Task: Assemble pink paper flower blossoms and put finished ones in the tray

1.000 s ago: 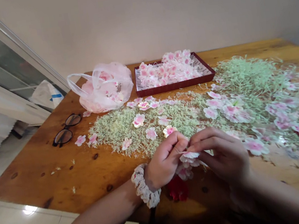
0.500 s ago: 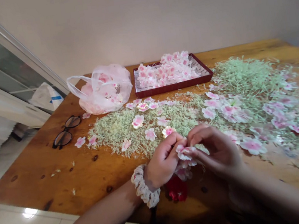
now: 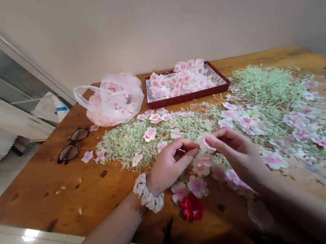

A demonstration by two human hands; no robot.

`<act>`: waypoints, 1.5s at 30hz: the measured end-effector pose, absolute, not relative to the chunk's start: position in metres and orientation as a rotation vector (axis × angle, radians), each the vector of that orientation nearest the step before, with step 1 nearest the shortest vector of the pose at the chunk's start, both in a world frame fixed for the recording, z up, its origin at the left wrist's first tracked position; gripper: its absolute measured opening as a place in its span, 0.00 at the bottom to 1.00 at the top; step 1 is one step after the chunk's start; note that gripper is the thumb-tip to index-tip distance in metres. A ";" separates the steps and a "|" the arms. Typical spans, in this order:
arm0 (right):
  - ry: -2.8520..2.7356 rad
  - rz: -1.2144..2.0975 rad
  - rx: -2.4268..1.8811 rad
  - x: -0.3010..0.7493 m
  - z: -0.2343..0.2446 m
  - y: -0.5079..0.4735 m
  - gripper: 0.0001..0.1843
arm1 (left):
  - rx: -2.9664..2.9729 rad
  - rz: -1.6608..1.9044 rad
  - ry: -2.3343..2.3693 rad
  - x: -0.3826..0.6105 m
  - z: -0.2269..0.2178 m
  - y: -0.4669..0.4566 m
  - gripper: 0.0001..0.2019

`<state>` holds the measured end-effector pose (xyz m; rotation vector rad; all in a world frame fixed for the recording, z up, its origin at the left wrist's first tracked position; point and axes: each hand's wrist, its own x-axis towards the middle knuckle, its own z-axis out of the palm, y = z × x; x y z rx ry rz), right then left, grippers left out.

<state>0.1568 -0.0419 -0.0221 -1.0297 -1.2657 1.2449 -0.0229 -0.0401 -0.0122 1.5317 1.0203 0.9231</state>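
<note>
Between the thumb and fingers of my right hand (image 3: pixel 238 151) is a pale pink artificial flower (image 3: pixel 205 144). My left hand (image 3: pixel 171 162) is closed in a pinch just left of that flower. What its fingertips hold, if anything, is too small to make out. Below the hands, more pink artificial flowers (image 3: pixel 197 186) lie on the wooden table, beside a red flower (image 3: pixel 192 207). Behind my hands spreads a bed of pale green stems (image 3: pixel 123 142) with loose pink blossoms on it.
A dark red box lid (image 3: pixel 189 95) full of pink flowers stands at the back. Left of it sits a sheer white bag (image 3: pixel 110 101) with pink contents. Eyeglasses (image 3: pixel 69 152) lie near the left edge. A green stem heap (image 3: pixel 268 84) and scattered flowers cover the right.
My hands have moved slightly apart, and the flower in my right hand has risen. The pink flowers beneath, partly covered before, now show more fully beside the red one.
</note>
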 end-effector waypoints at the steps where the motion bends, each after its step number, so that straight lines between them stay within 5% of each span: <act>1: -1.253 1.257 -1.025 0.157 -0.023 -0.041 0.04 | 1.518 0.921 1.016 -0.024 -0.013 -0.039 0.08; 22: -1.149 1.265 -0.994 0.168 -0.020 -0.031 0.09 | 0.938 1.137 0.994 -0.025 -0.017 -0.031 0.09; 32: -1.141 1.074 -1.009 0.185 -0.016 -0.018 0.08 | 1.830 1.476 1.216 -0.013 0.063 0.095 0.11; 37: -1.196 1.034 -1.058 0.189 -0.017 -0.014 0.08 | 2.320 1.013 1.710 -0.020 0.053 0.140 0.22; 45: -1.288 1.011 -1.113 0.188 -0.017 -0.014 0.11 | 2.284 0.708 1.592 -0.050 0.037 0.052 0.10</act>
